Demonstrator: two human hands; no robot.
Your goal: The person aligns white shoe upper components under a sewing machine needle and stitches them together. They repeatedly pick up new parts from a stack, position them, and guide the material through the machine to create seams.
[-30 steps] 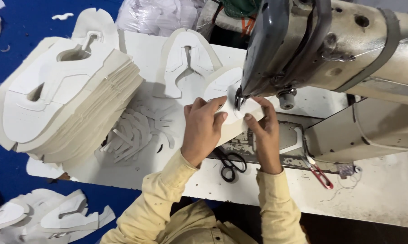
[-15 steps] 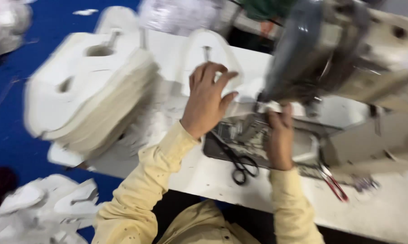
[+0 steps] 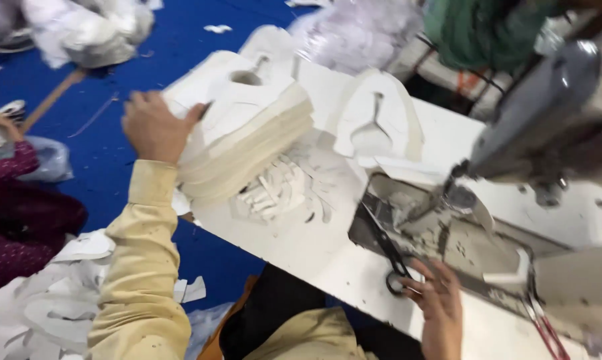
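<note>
Your left hand [image 3: 155, 127] has its grip on the near edge of the big stack of white cut pieces [image 3: 244, 123]. Your fingers curl over the top piece and your thumb points toward the middle of the stack. The picture is blurry, so you cannot tell if the grip pinches one piece or just rests there.

That stack sits at the left end of the white table [image 3: 314, 247]. It is the biggest thing near your hands. The grey sewing machine [image 3: 547, 113] stands on the right side of the table, well apart from the stack.

One white cut piece [image 3: 377, 123] lies flat between the stack and the machine. Small white scraps [image 3: 277, 190] lie just beside the stack's front.

Your right hand [image 3: 437, 303] is at the near edge of the table. Its fingers are spread a little and touch the handle loops of the black scissors [image 3: 387, 250]. The scissors lie on the machine's plate, blades pointing away from you.
</note>
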